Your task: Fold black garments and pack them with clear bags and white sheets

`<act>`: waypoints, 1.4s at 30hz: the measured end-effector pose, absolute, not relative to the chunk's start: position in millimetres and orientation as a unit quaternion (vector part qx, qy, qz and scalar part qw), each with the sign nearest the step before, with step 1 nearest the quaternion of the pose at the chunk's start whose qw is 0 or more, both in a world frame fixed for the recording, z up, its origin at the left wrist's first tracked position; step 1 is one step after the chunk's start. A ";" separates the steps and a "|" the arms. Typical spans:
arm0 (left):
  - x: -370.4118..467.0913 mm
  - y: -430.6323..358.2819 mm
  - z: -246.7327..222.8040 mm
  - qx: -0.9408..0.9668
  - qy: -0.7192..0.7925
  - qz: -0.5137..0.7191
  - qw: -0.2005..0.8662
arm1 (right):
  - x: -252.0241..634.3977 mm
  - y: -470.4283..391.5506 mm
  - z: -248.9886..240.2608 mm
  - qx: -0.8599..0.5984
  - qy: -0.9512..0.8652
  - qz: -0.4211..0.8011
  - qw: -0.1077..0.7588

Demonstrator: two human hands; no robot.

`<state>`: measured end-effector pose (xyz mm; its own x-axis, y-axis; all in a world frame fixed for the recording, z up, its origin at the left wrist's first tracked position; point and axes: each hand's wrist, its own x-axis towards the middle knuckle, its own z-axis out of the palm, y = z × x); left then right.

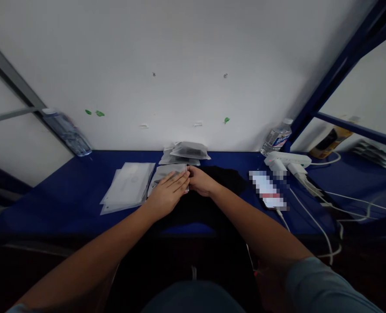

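Note:
A frosted plastic bag (pixel 162 171) with something dark inside lies on the blue desk. Flat across its right part rests my left hand (pixel 170 191), fingers stretched out. My right hand (pixel 198 180) has its fingers closed at the bag's right edge, their tips partly hidden beside the left fingers. To the left is a stack of flat frosted bags (pixel 128 184). Behind the bag, against the wall, several filled bags (pixel 189 151) are piled up. Black cloth (pixel 227 176) spreads on the desk under and right of my hands.
A phone (pixel 267 189) on a charging cable lies at right, near a white power strip (pixel 287 160) with plugs and trailing cables. One water bottle (pixel 277 137) stands at the back right; another clear bottle (pixel 69 132) is at the back left. The white wall (pixel 186 95) closes the back.

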<state>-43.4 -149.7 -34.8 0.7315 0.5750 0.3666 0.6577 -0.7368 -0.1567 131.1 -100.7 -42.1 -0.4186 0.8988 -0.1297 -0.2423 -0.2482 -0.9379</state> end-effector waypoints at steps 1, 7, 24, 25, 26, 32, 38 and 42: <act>-42.0 -153.1 -35.4 -0.919 -0.342 -0.145 0.135 | 133.5 -99.2 -41.4 -0.373 -0.466 0.701 0.390; -31.3 -159.4 -10.4 -0.892 -0.420 -0.156 0.058 | 149.1 -86.1 -36.2 -0.499 -0.461 0.630 0.377; -31.7 -21.6 6.0 -0.829 -0.539 -0.045 -0.138 | 142.3 -75.1 -51.0 -0.488 -0.525 0.572 0.398; -31.3 -21.7 4.5 -0.822 -0.551 -0.049 -0.137 | 142.0 -75.2 -50.8 -0.487 -0.525 0.571 0.403; -30.9 -21.4 3.5 -0.815 -0.561 -0.052 -0.134 | 141.5 -75.4 -50.8 -0.485 -0.523 0.572 0.406; -34.7 -17.8 5.3 -0.785 -0.599 -0.049 -0.149 | 138.4 -73.1 -55.2 -0.470 -0.524 0.577 0.414; -41.6 -26.6 13.6 -0.772 -0.588 -0.079 -0.230 | 153.5 -65.1 -53.4 -0.438 -0.533 0.601 0.404; -37.9 -35.1 12.6 -0.772 -0.581 -0.117 -0.232 | 161.5 -63.3 -50.7 -0.438 -0.526 0.608 0.402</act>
